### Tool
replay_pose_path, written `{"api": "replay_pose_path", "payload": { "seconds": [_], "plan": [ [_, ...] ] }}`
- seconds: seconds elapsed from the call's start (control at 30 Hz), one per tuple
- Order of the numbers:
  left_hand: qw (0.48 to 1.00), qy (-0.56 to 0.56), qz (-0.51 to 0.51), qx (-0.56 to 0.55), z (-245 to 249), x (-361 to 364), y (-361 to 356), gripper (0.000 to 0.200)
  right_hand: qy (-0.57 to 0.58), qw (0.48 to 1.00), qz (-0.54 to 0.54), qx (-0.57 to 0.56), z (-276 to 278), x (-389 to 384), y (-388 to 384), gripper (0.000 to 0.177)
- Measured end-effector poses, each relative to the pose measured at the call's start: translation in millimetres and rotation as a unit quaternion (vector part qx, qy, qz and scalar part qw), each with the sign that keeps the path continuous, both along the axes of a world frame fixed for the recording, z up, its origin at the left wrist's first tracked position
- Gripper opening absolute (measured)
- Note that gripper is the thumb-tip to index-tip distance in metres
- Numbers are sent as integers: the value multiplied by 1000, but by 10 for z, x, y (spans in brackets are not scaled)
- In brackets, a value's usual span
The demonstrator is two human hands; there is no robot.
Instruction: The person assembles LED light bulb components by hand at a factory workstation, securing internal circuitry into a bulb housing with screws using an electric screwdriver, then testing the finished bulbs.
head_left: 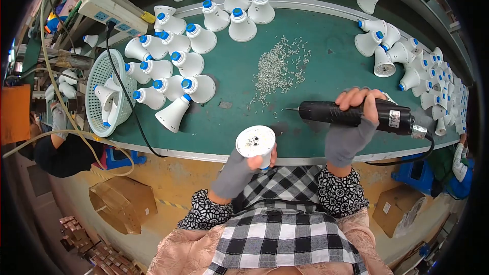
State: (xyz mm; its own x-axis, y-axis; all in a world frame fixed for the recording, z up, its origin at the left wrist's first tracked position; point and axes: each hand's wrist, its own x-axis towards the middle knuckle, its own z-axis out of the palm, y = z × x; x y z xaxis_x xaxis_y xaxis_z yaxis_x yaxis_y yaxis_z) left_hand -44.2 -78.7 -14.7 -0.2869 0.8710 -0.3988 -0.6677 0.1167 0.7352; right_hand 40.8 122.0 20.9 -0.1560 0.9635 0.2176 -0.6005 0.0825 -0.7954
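My left hand, in a grey fingerless glove, is closed around a white lamp housing at the table's front edge. Its round face with small dark parts points up. In a matching glove, my right hand grips a black electric screwdriver lying level, its thin bit aimed left. The bit is apart from the housing, up and to its right. Beyond both hands a loose pile of small screws is spread on the green table.
White housings with blue caps stand and lie at left; many more crowd the right. A pale green basket holds several. A black cable hangs from a power strip. Other people work at both sides.
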Motion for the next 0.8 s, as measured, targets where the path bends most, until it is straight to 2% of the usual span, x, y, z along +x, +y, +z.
{"api": "replay_pose_path", "payload": {
  "seconds": [0.2,0.3,0.4,0.5,0.73,0.8],
  "plan": [
    [991,122,55,-16,32,52,-17,77,-29,999,-12,-4,-81,-97,-28,15],
    [997,59,40,-35,83,-5,-72,71,-29,999,-6,-15,-40,-92,-32,14],
    [986,162,-21,-30,191,-74,10,72,3,999,4,-49,45,10,-11,14],
    [896,439,-63,10,241,-124,145,68,41,997,18,-60,151,169,6,15],
    [868,481,-124,12,393,25,295,69,100,991,55,-68,360,486,1,17],
    [883,450,-129,29,415,40,308,69,101,991,57,-61,372,534,-1,18]
  ]
}}
